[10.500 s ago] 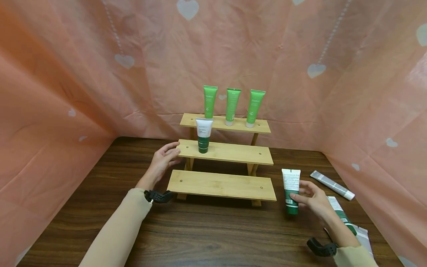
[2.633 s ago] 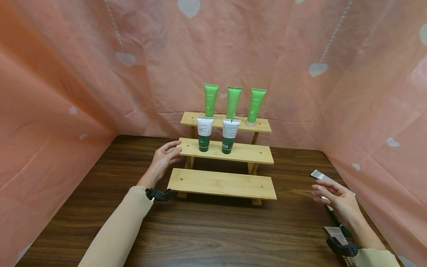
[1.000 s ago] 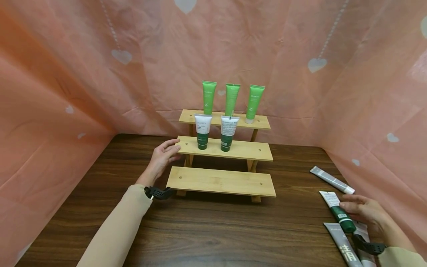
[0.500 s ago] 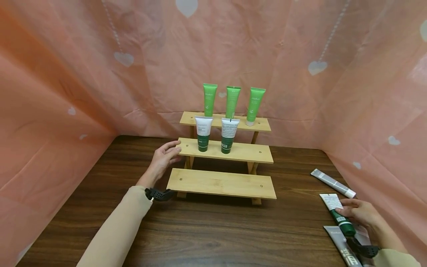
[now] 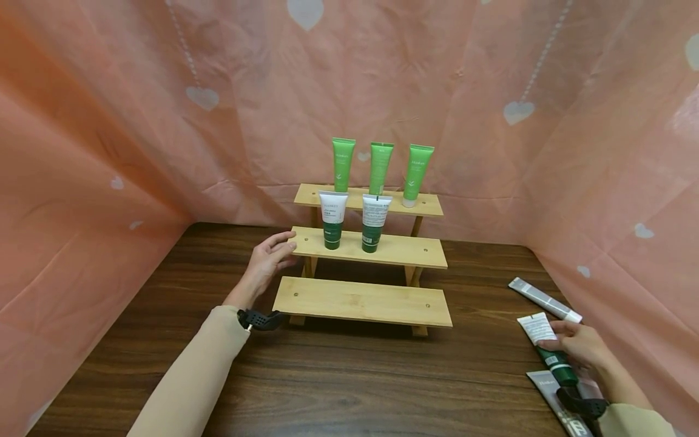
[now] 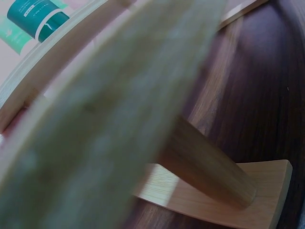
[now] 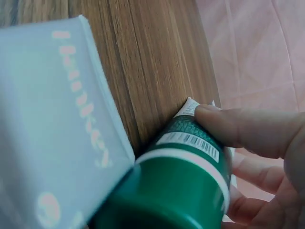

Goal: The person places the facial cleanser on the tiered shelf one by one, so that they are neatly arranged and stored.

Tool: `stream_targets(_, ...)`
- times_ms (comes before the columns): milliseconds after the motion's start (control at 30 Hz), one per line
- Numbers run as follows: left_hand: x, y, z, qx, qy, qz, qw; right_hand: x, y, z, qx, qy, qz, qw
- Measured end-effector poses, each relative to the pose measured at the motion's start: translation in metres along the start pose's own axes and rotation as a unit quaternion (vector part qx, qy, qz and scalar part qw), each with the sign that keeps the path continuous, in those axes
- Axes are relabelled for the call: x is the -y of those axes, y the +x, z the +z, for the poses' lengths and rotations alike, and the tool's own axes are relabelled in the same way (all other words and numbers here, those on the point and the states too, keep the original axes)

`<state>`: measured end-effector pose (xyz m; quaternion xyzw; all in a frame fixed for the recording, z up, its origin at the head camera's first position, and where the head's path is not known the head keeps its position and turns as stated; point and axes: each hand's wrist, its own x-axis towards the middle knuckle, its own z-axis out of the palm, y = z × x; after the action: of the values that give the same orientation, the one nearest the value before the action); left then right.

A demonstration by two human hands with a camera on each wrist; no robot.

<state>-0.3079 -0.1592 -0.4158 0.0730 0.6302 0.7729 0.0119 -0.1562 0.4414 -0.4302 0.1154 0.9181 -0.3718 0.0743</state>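
At the left end of the middle tier of a three-step wooden shelf (image 5: 366,301), my left hand (image 5: 267,261) holds the board's edge, thumb above. My right hand (image 5: 579,346) pinches a white and green squeeze tube (image 5: 537,329) at the table's right side; its green cap (image 7: 162,195) points toward the right wrist camera. Two matching tubes, one white-green (image 5: 332,220) and another with its printed back (image 5: 374,223) showing, stand on the middle tier. Three light green tubes (image 5: 417,176) stand along the top tier. The left wrist view shows boards and a leg (image 6: 209,167), not the fingers.
A slim grey tube (image 5: 546,300) lies beyond my right hand near the curtain. Nearer lies a grey tube (image 5: 557,400), with another partly hidden under my right wrist. Pink curtains (image 5: 601,152) with hearts enclose the dark wooden table (image 5: 327,388).
A second white-green tube has been placed on the middle tier. My right hand has gone back to the right, gripped another and shifted it slightly left. The left hand stays put.
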Motion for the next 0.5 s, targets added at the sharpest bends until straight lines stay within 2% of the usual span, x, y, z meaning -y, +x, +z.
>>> stream_targets(167,0.0021,-0.0013,0.0008,0.002,-0.006,0.001,1.0000,0.0003,0.0011,0.0010,-0.016,-0.005,-0.009,0.9998)
stream_targets(500,0.0010,0.0007,-0.0006,0.012,-0.014,0.007,0.9998,0.0085,0.0001,0.0058,-0.056,0.075,-0.021,0.9954)
